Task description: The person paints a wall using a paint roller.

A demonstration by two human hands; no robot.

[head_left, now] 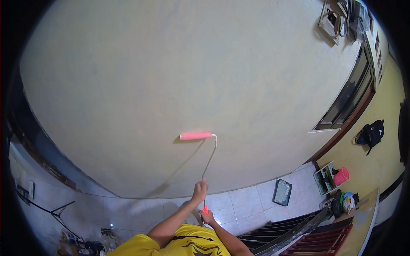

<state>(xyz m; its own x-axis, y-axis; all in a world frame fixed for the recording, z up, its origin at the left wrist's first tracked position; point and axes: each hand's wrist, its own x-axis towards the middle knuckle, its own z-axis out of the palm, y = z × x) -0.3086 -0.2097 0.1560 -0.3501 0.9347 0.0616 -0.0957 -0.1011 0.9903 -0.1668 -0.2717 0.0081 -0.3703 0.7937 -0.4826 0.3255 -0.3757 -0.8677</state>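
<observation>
A paint roller with a pink sleeve (195,136) is against the pale wall (141,77) and casts a shadow down to the left. My left hand (199,191) grips the roller's thin metal rod partway down. Below it, my right hand (206,216) is closed on the orange handle (205,210) at the rod's lower end.
A dark paint tray (282,192) lies on the tiled floor to the right, near a rack (326,179) with a pink bucket (341,176). A black metal railing (277,227) crosses the lower right. A window (344,89) is at the right; a dark metal stand (60,215) is at lower left.
</observation>
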